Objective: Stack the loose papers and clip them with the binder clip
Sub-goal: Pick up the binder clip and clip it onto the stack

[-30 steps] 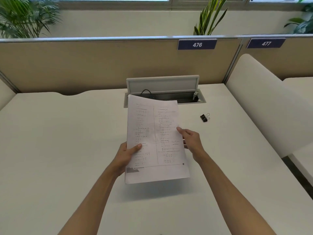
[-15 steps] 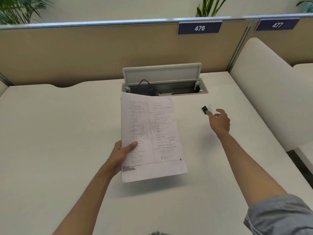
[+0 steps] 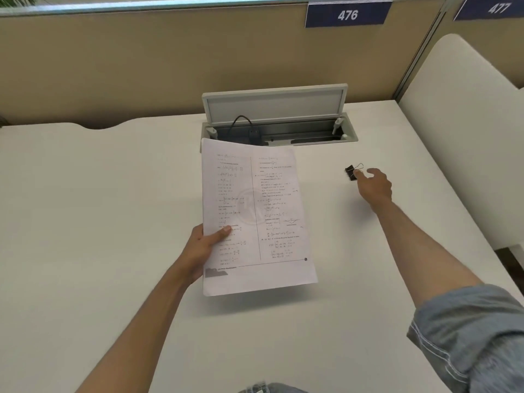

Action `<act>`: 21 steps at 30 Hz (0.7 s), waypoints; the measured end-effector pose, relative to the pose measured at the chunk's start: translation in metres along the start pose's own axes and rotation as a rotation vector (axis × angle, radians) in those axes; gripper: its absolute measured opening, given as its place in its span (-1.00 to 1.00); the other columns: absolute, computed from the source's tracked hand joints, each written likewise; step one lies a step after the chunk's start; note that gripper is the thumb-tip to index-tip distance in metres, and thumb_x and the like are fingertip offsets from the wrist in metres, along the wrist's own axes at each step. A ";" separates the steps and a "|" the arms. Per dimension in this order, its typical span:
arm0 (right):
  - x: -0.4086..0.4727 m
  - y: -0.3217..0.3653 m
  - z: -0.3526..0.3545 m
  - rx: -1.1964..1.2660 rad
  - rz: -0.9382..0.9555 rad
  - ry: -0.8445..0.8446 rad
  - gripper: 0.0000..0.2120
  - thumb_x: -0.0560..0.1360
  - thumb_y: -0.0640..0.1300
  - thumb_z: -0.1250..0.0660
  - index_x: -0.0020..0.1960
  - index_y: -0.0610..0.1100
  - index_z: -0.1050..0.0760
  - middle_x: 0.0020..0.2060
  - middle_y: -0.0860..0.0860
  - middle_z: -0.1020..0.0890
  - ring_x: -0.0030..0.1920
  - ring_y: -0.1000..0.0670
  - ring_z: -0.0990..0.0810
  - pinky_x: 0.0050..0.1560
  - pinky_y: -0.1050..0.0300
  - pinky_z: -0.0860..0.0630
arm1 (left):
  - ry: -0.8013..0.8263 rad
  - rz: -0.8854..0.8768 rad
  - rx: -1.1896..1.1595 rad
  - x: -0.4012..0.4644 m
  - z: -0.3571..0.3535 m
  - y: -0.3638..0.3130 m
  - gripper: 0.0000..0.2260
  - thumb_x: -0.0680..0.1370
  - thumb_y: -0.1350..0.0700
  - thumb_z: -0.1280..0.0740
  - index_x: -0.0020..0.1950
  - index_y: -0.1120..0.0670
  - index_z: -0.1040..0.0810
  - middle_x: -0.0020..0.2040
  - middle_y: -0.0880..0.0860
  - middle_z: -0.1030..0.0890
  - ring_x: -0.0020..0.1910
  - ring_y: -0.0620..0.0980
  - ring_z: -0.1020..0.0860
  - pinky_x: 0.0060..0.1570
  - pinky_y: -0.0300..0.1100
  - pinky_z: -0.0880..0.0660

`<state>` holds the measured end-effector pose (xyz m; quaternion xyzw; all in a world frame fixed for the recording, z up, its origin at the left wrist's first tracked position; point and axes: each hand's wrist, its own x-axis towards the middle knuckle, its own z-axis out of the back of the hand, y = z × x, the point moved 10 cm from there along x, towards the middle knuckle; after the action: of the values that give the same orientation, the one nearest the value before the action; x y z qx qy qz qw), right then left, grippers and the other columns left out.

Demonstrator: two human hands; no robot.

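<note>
Head view: desk (image 3: 99,279) bears only the binder clip (image 3: 350,173), unclipped, to the right of the papers (image 3: 255,217). Papers form one gathered stack held above the desk; stacking appears done, clipping remains. Left hand (image 3: 202,248) grips the stack's left edge, thumb on top. Right hand (image 3: 374,187), fingers loosely parted, touches the clip without yet holding it.

You sit at a white desk (image 3: 85,222). A tan wall panel (image 3: 141,66) stands behind it, with blue signs (image 3: 348,15) reading 476 and 477. An open cable box (image 3: 276,117) sits in the desk. A white divider (image 3: 459,137) stands right.
</note>
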<state>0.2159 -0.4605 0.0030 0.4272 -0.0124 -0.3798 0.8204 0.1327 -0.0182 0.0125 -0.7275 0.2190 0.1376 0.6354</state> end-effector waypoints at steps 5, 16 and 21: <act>0.008 0.007 -0.004 0.014 0.015 -0.044 -0.55 0.55 0.14 -0.25 0.34 -0.07 -0.43 0.35 -0.09 -0.48 0.34 -0.17 -0.44 0.34 -0.04 -0.35 | -0.001 0.018 -0.005 0.001 -0.005 0.002 -0.78 0.56 0.21 -0.35 0.21 0.14 -0.56 0.08 0.17 -0.70 0.00 0.17 -0.69 -0.14 -0.01 -0.66; 0.028 0.017 0.004 0.016 -0.038 -0.127 -0.72 0.51 -0.01 -0.37 0.15 -0.12 -0.62 0.17 -0.16 -0.63 0.19 -0.23 -0.58 0.17 0.04 -0.46 | 0.003 0.059 -0.002 0.003 -0.009 0.012 -0.77 0.56 0.21 -0.34 0.22 0.16 -0.57 0.09 0.19 -0.69 0.04 0.21 -0.68 -0.03 0.07 -0.65; 0.029 0.015 0.005 0.047 -0.061 -0.131 -0.73 0.47 -0.05 -0.39 0.12 -0.14 -0.64 0.13 -0.15 -0.66 0.14 -0.22 -0.60 0.11 0.07 -0.48 | 0.003 0.080 -0.006 0.000 -0.008 0.019 -0.76 0.56 0.21 -0.34 0.23 0.16 -0.56 0.09 0.19 -0.69 0.05 0.21 -0.67 -0.03 0.06 -0.65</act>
<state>0.2439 -0.4769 0.0077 0.4207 -0.0619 -0.4315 0.7956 0.1229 -0.0281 -0.0023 -0.7204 0.2483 0.1627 0.6269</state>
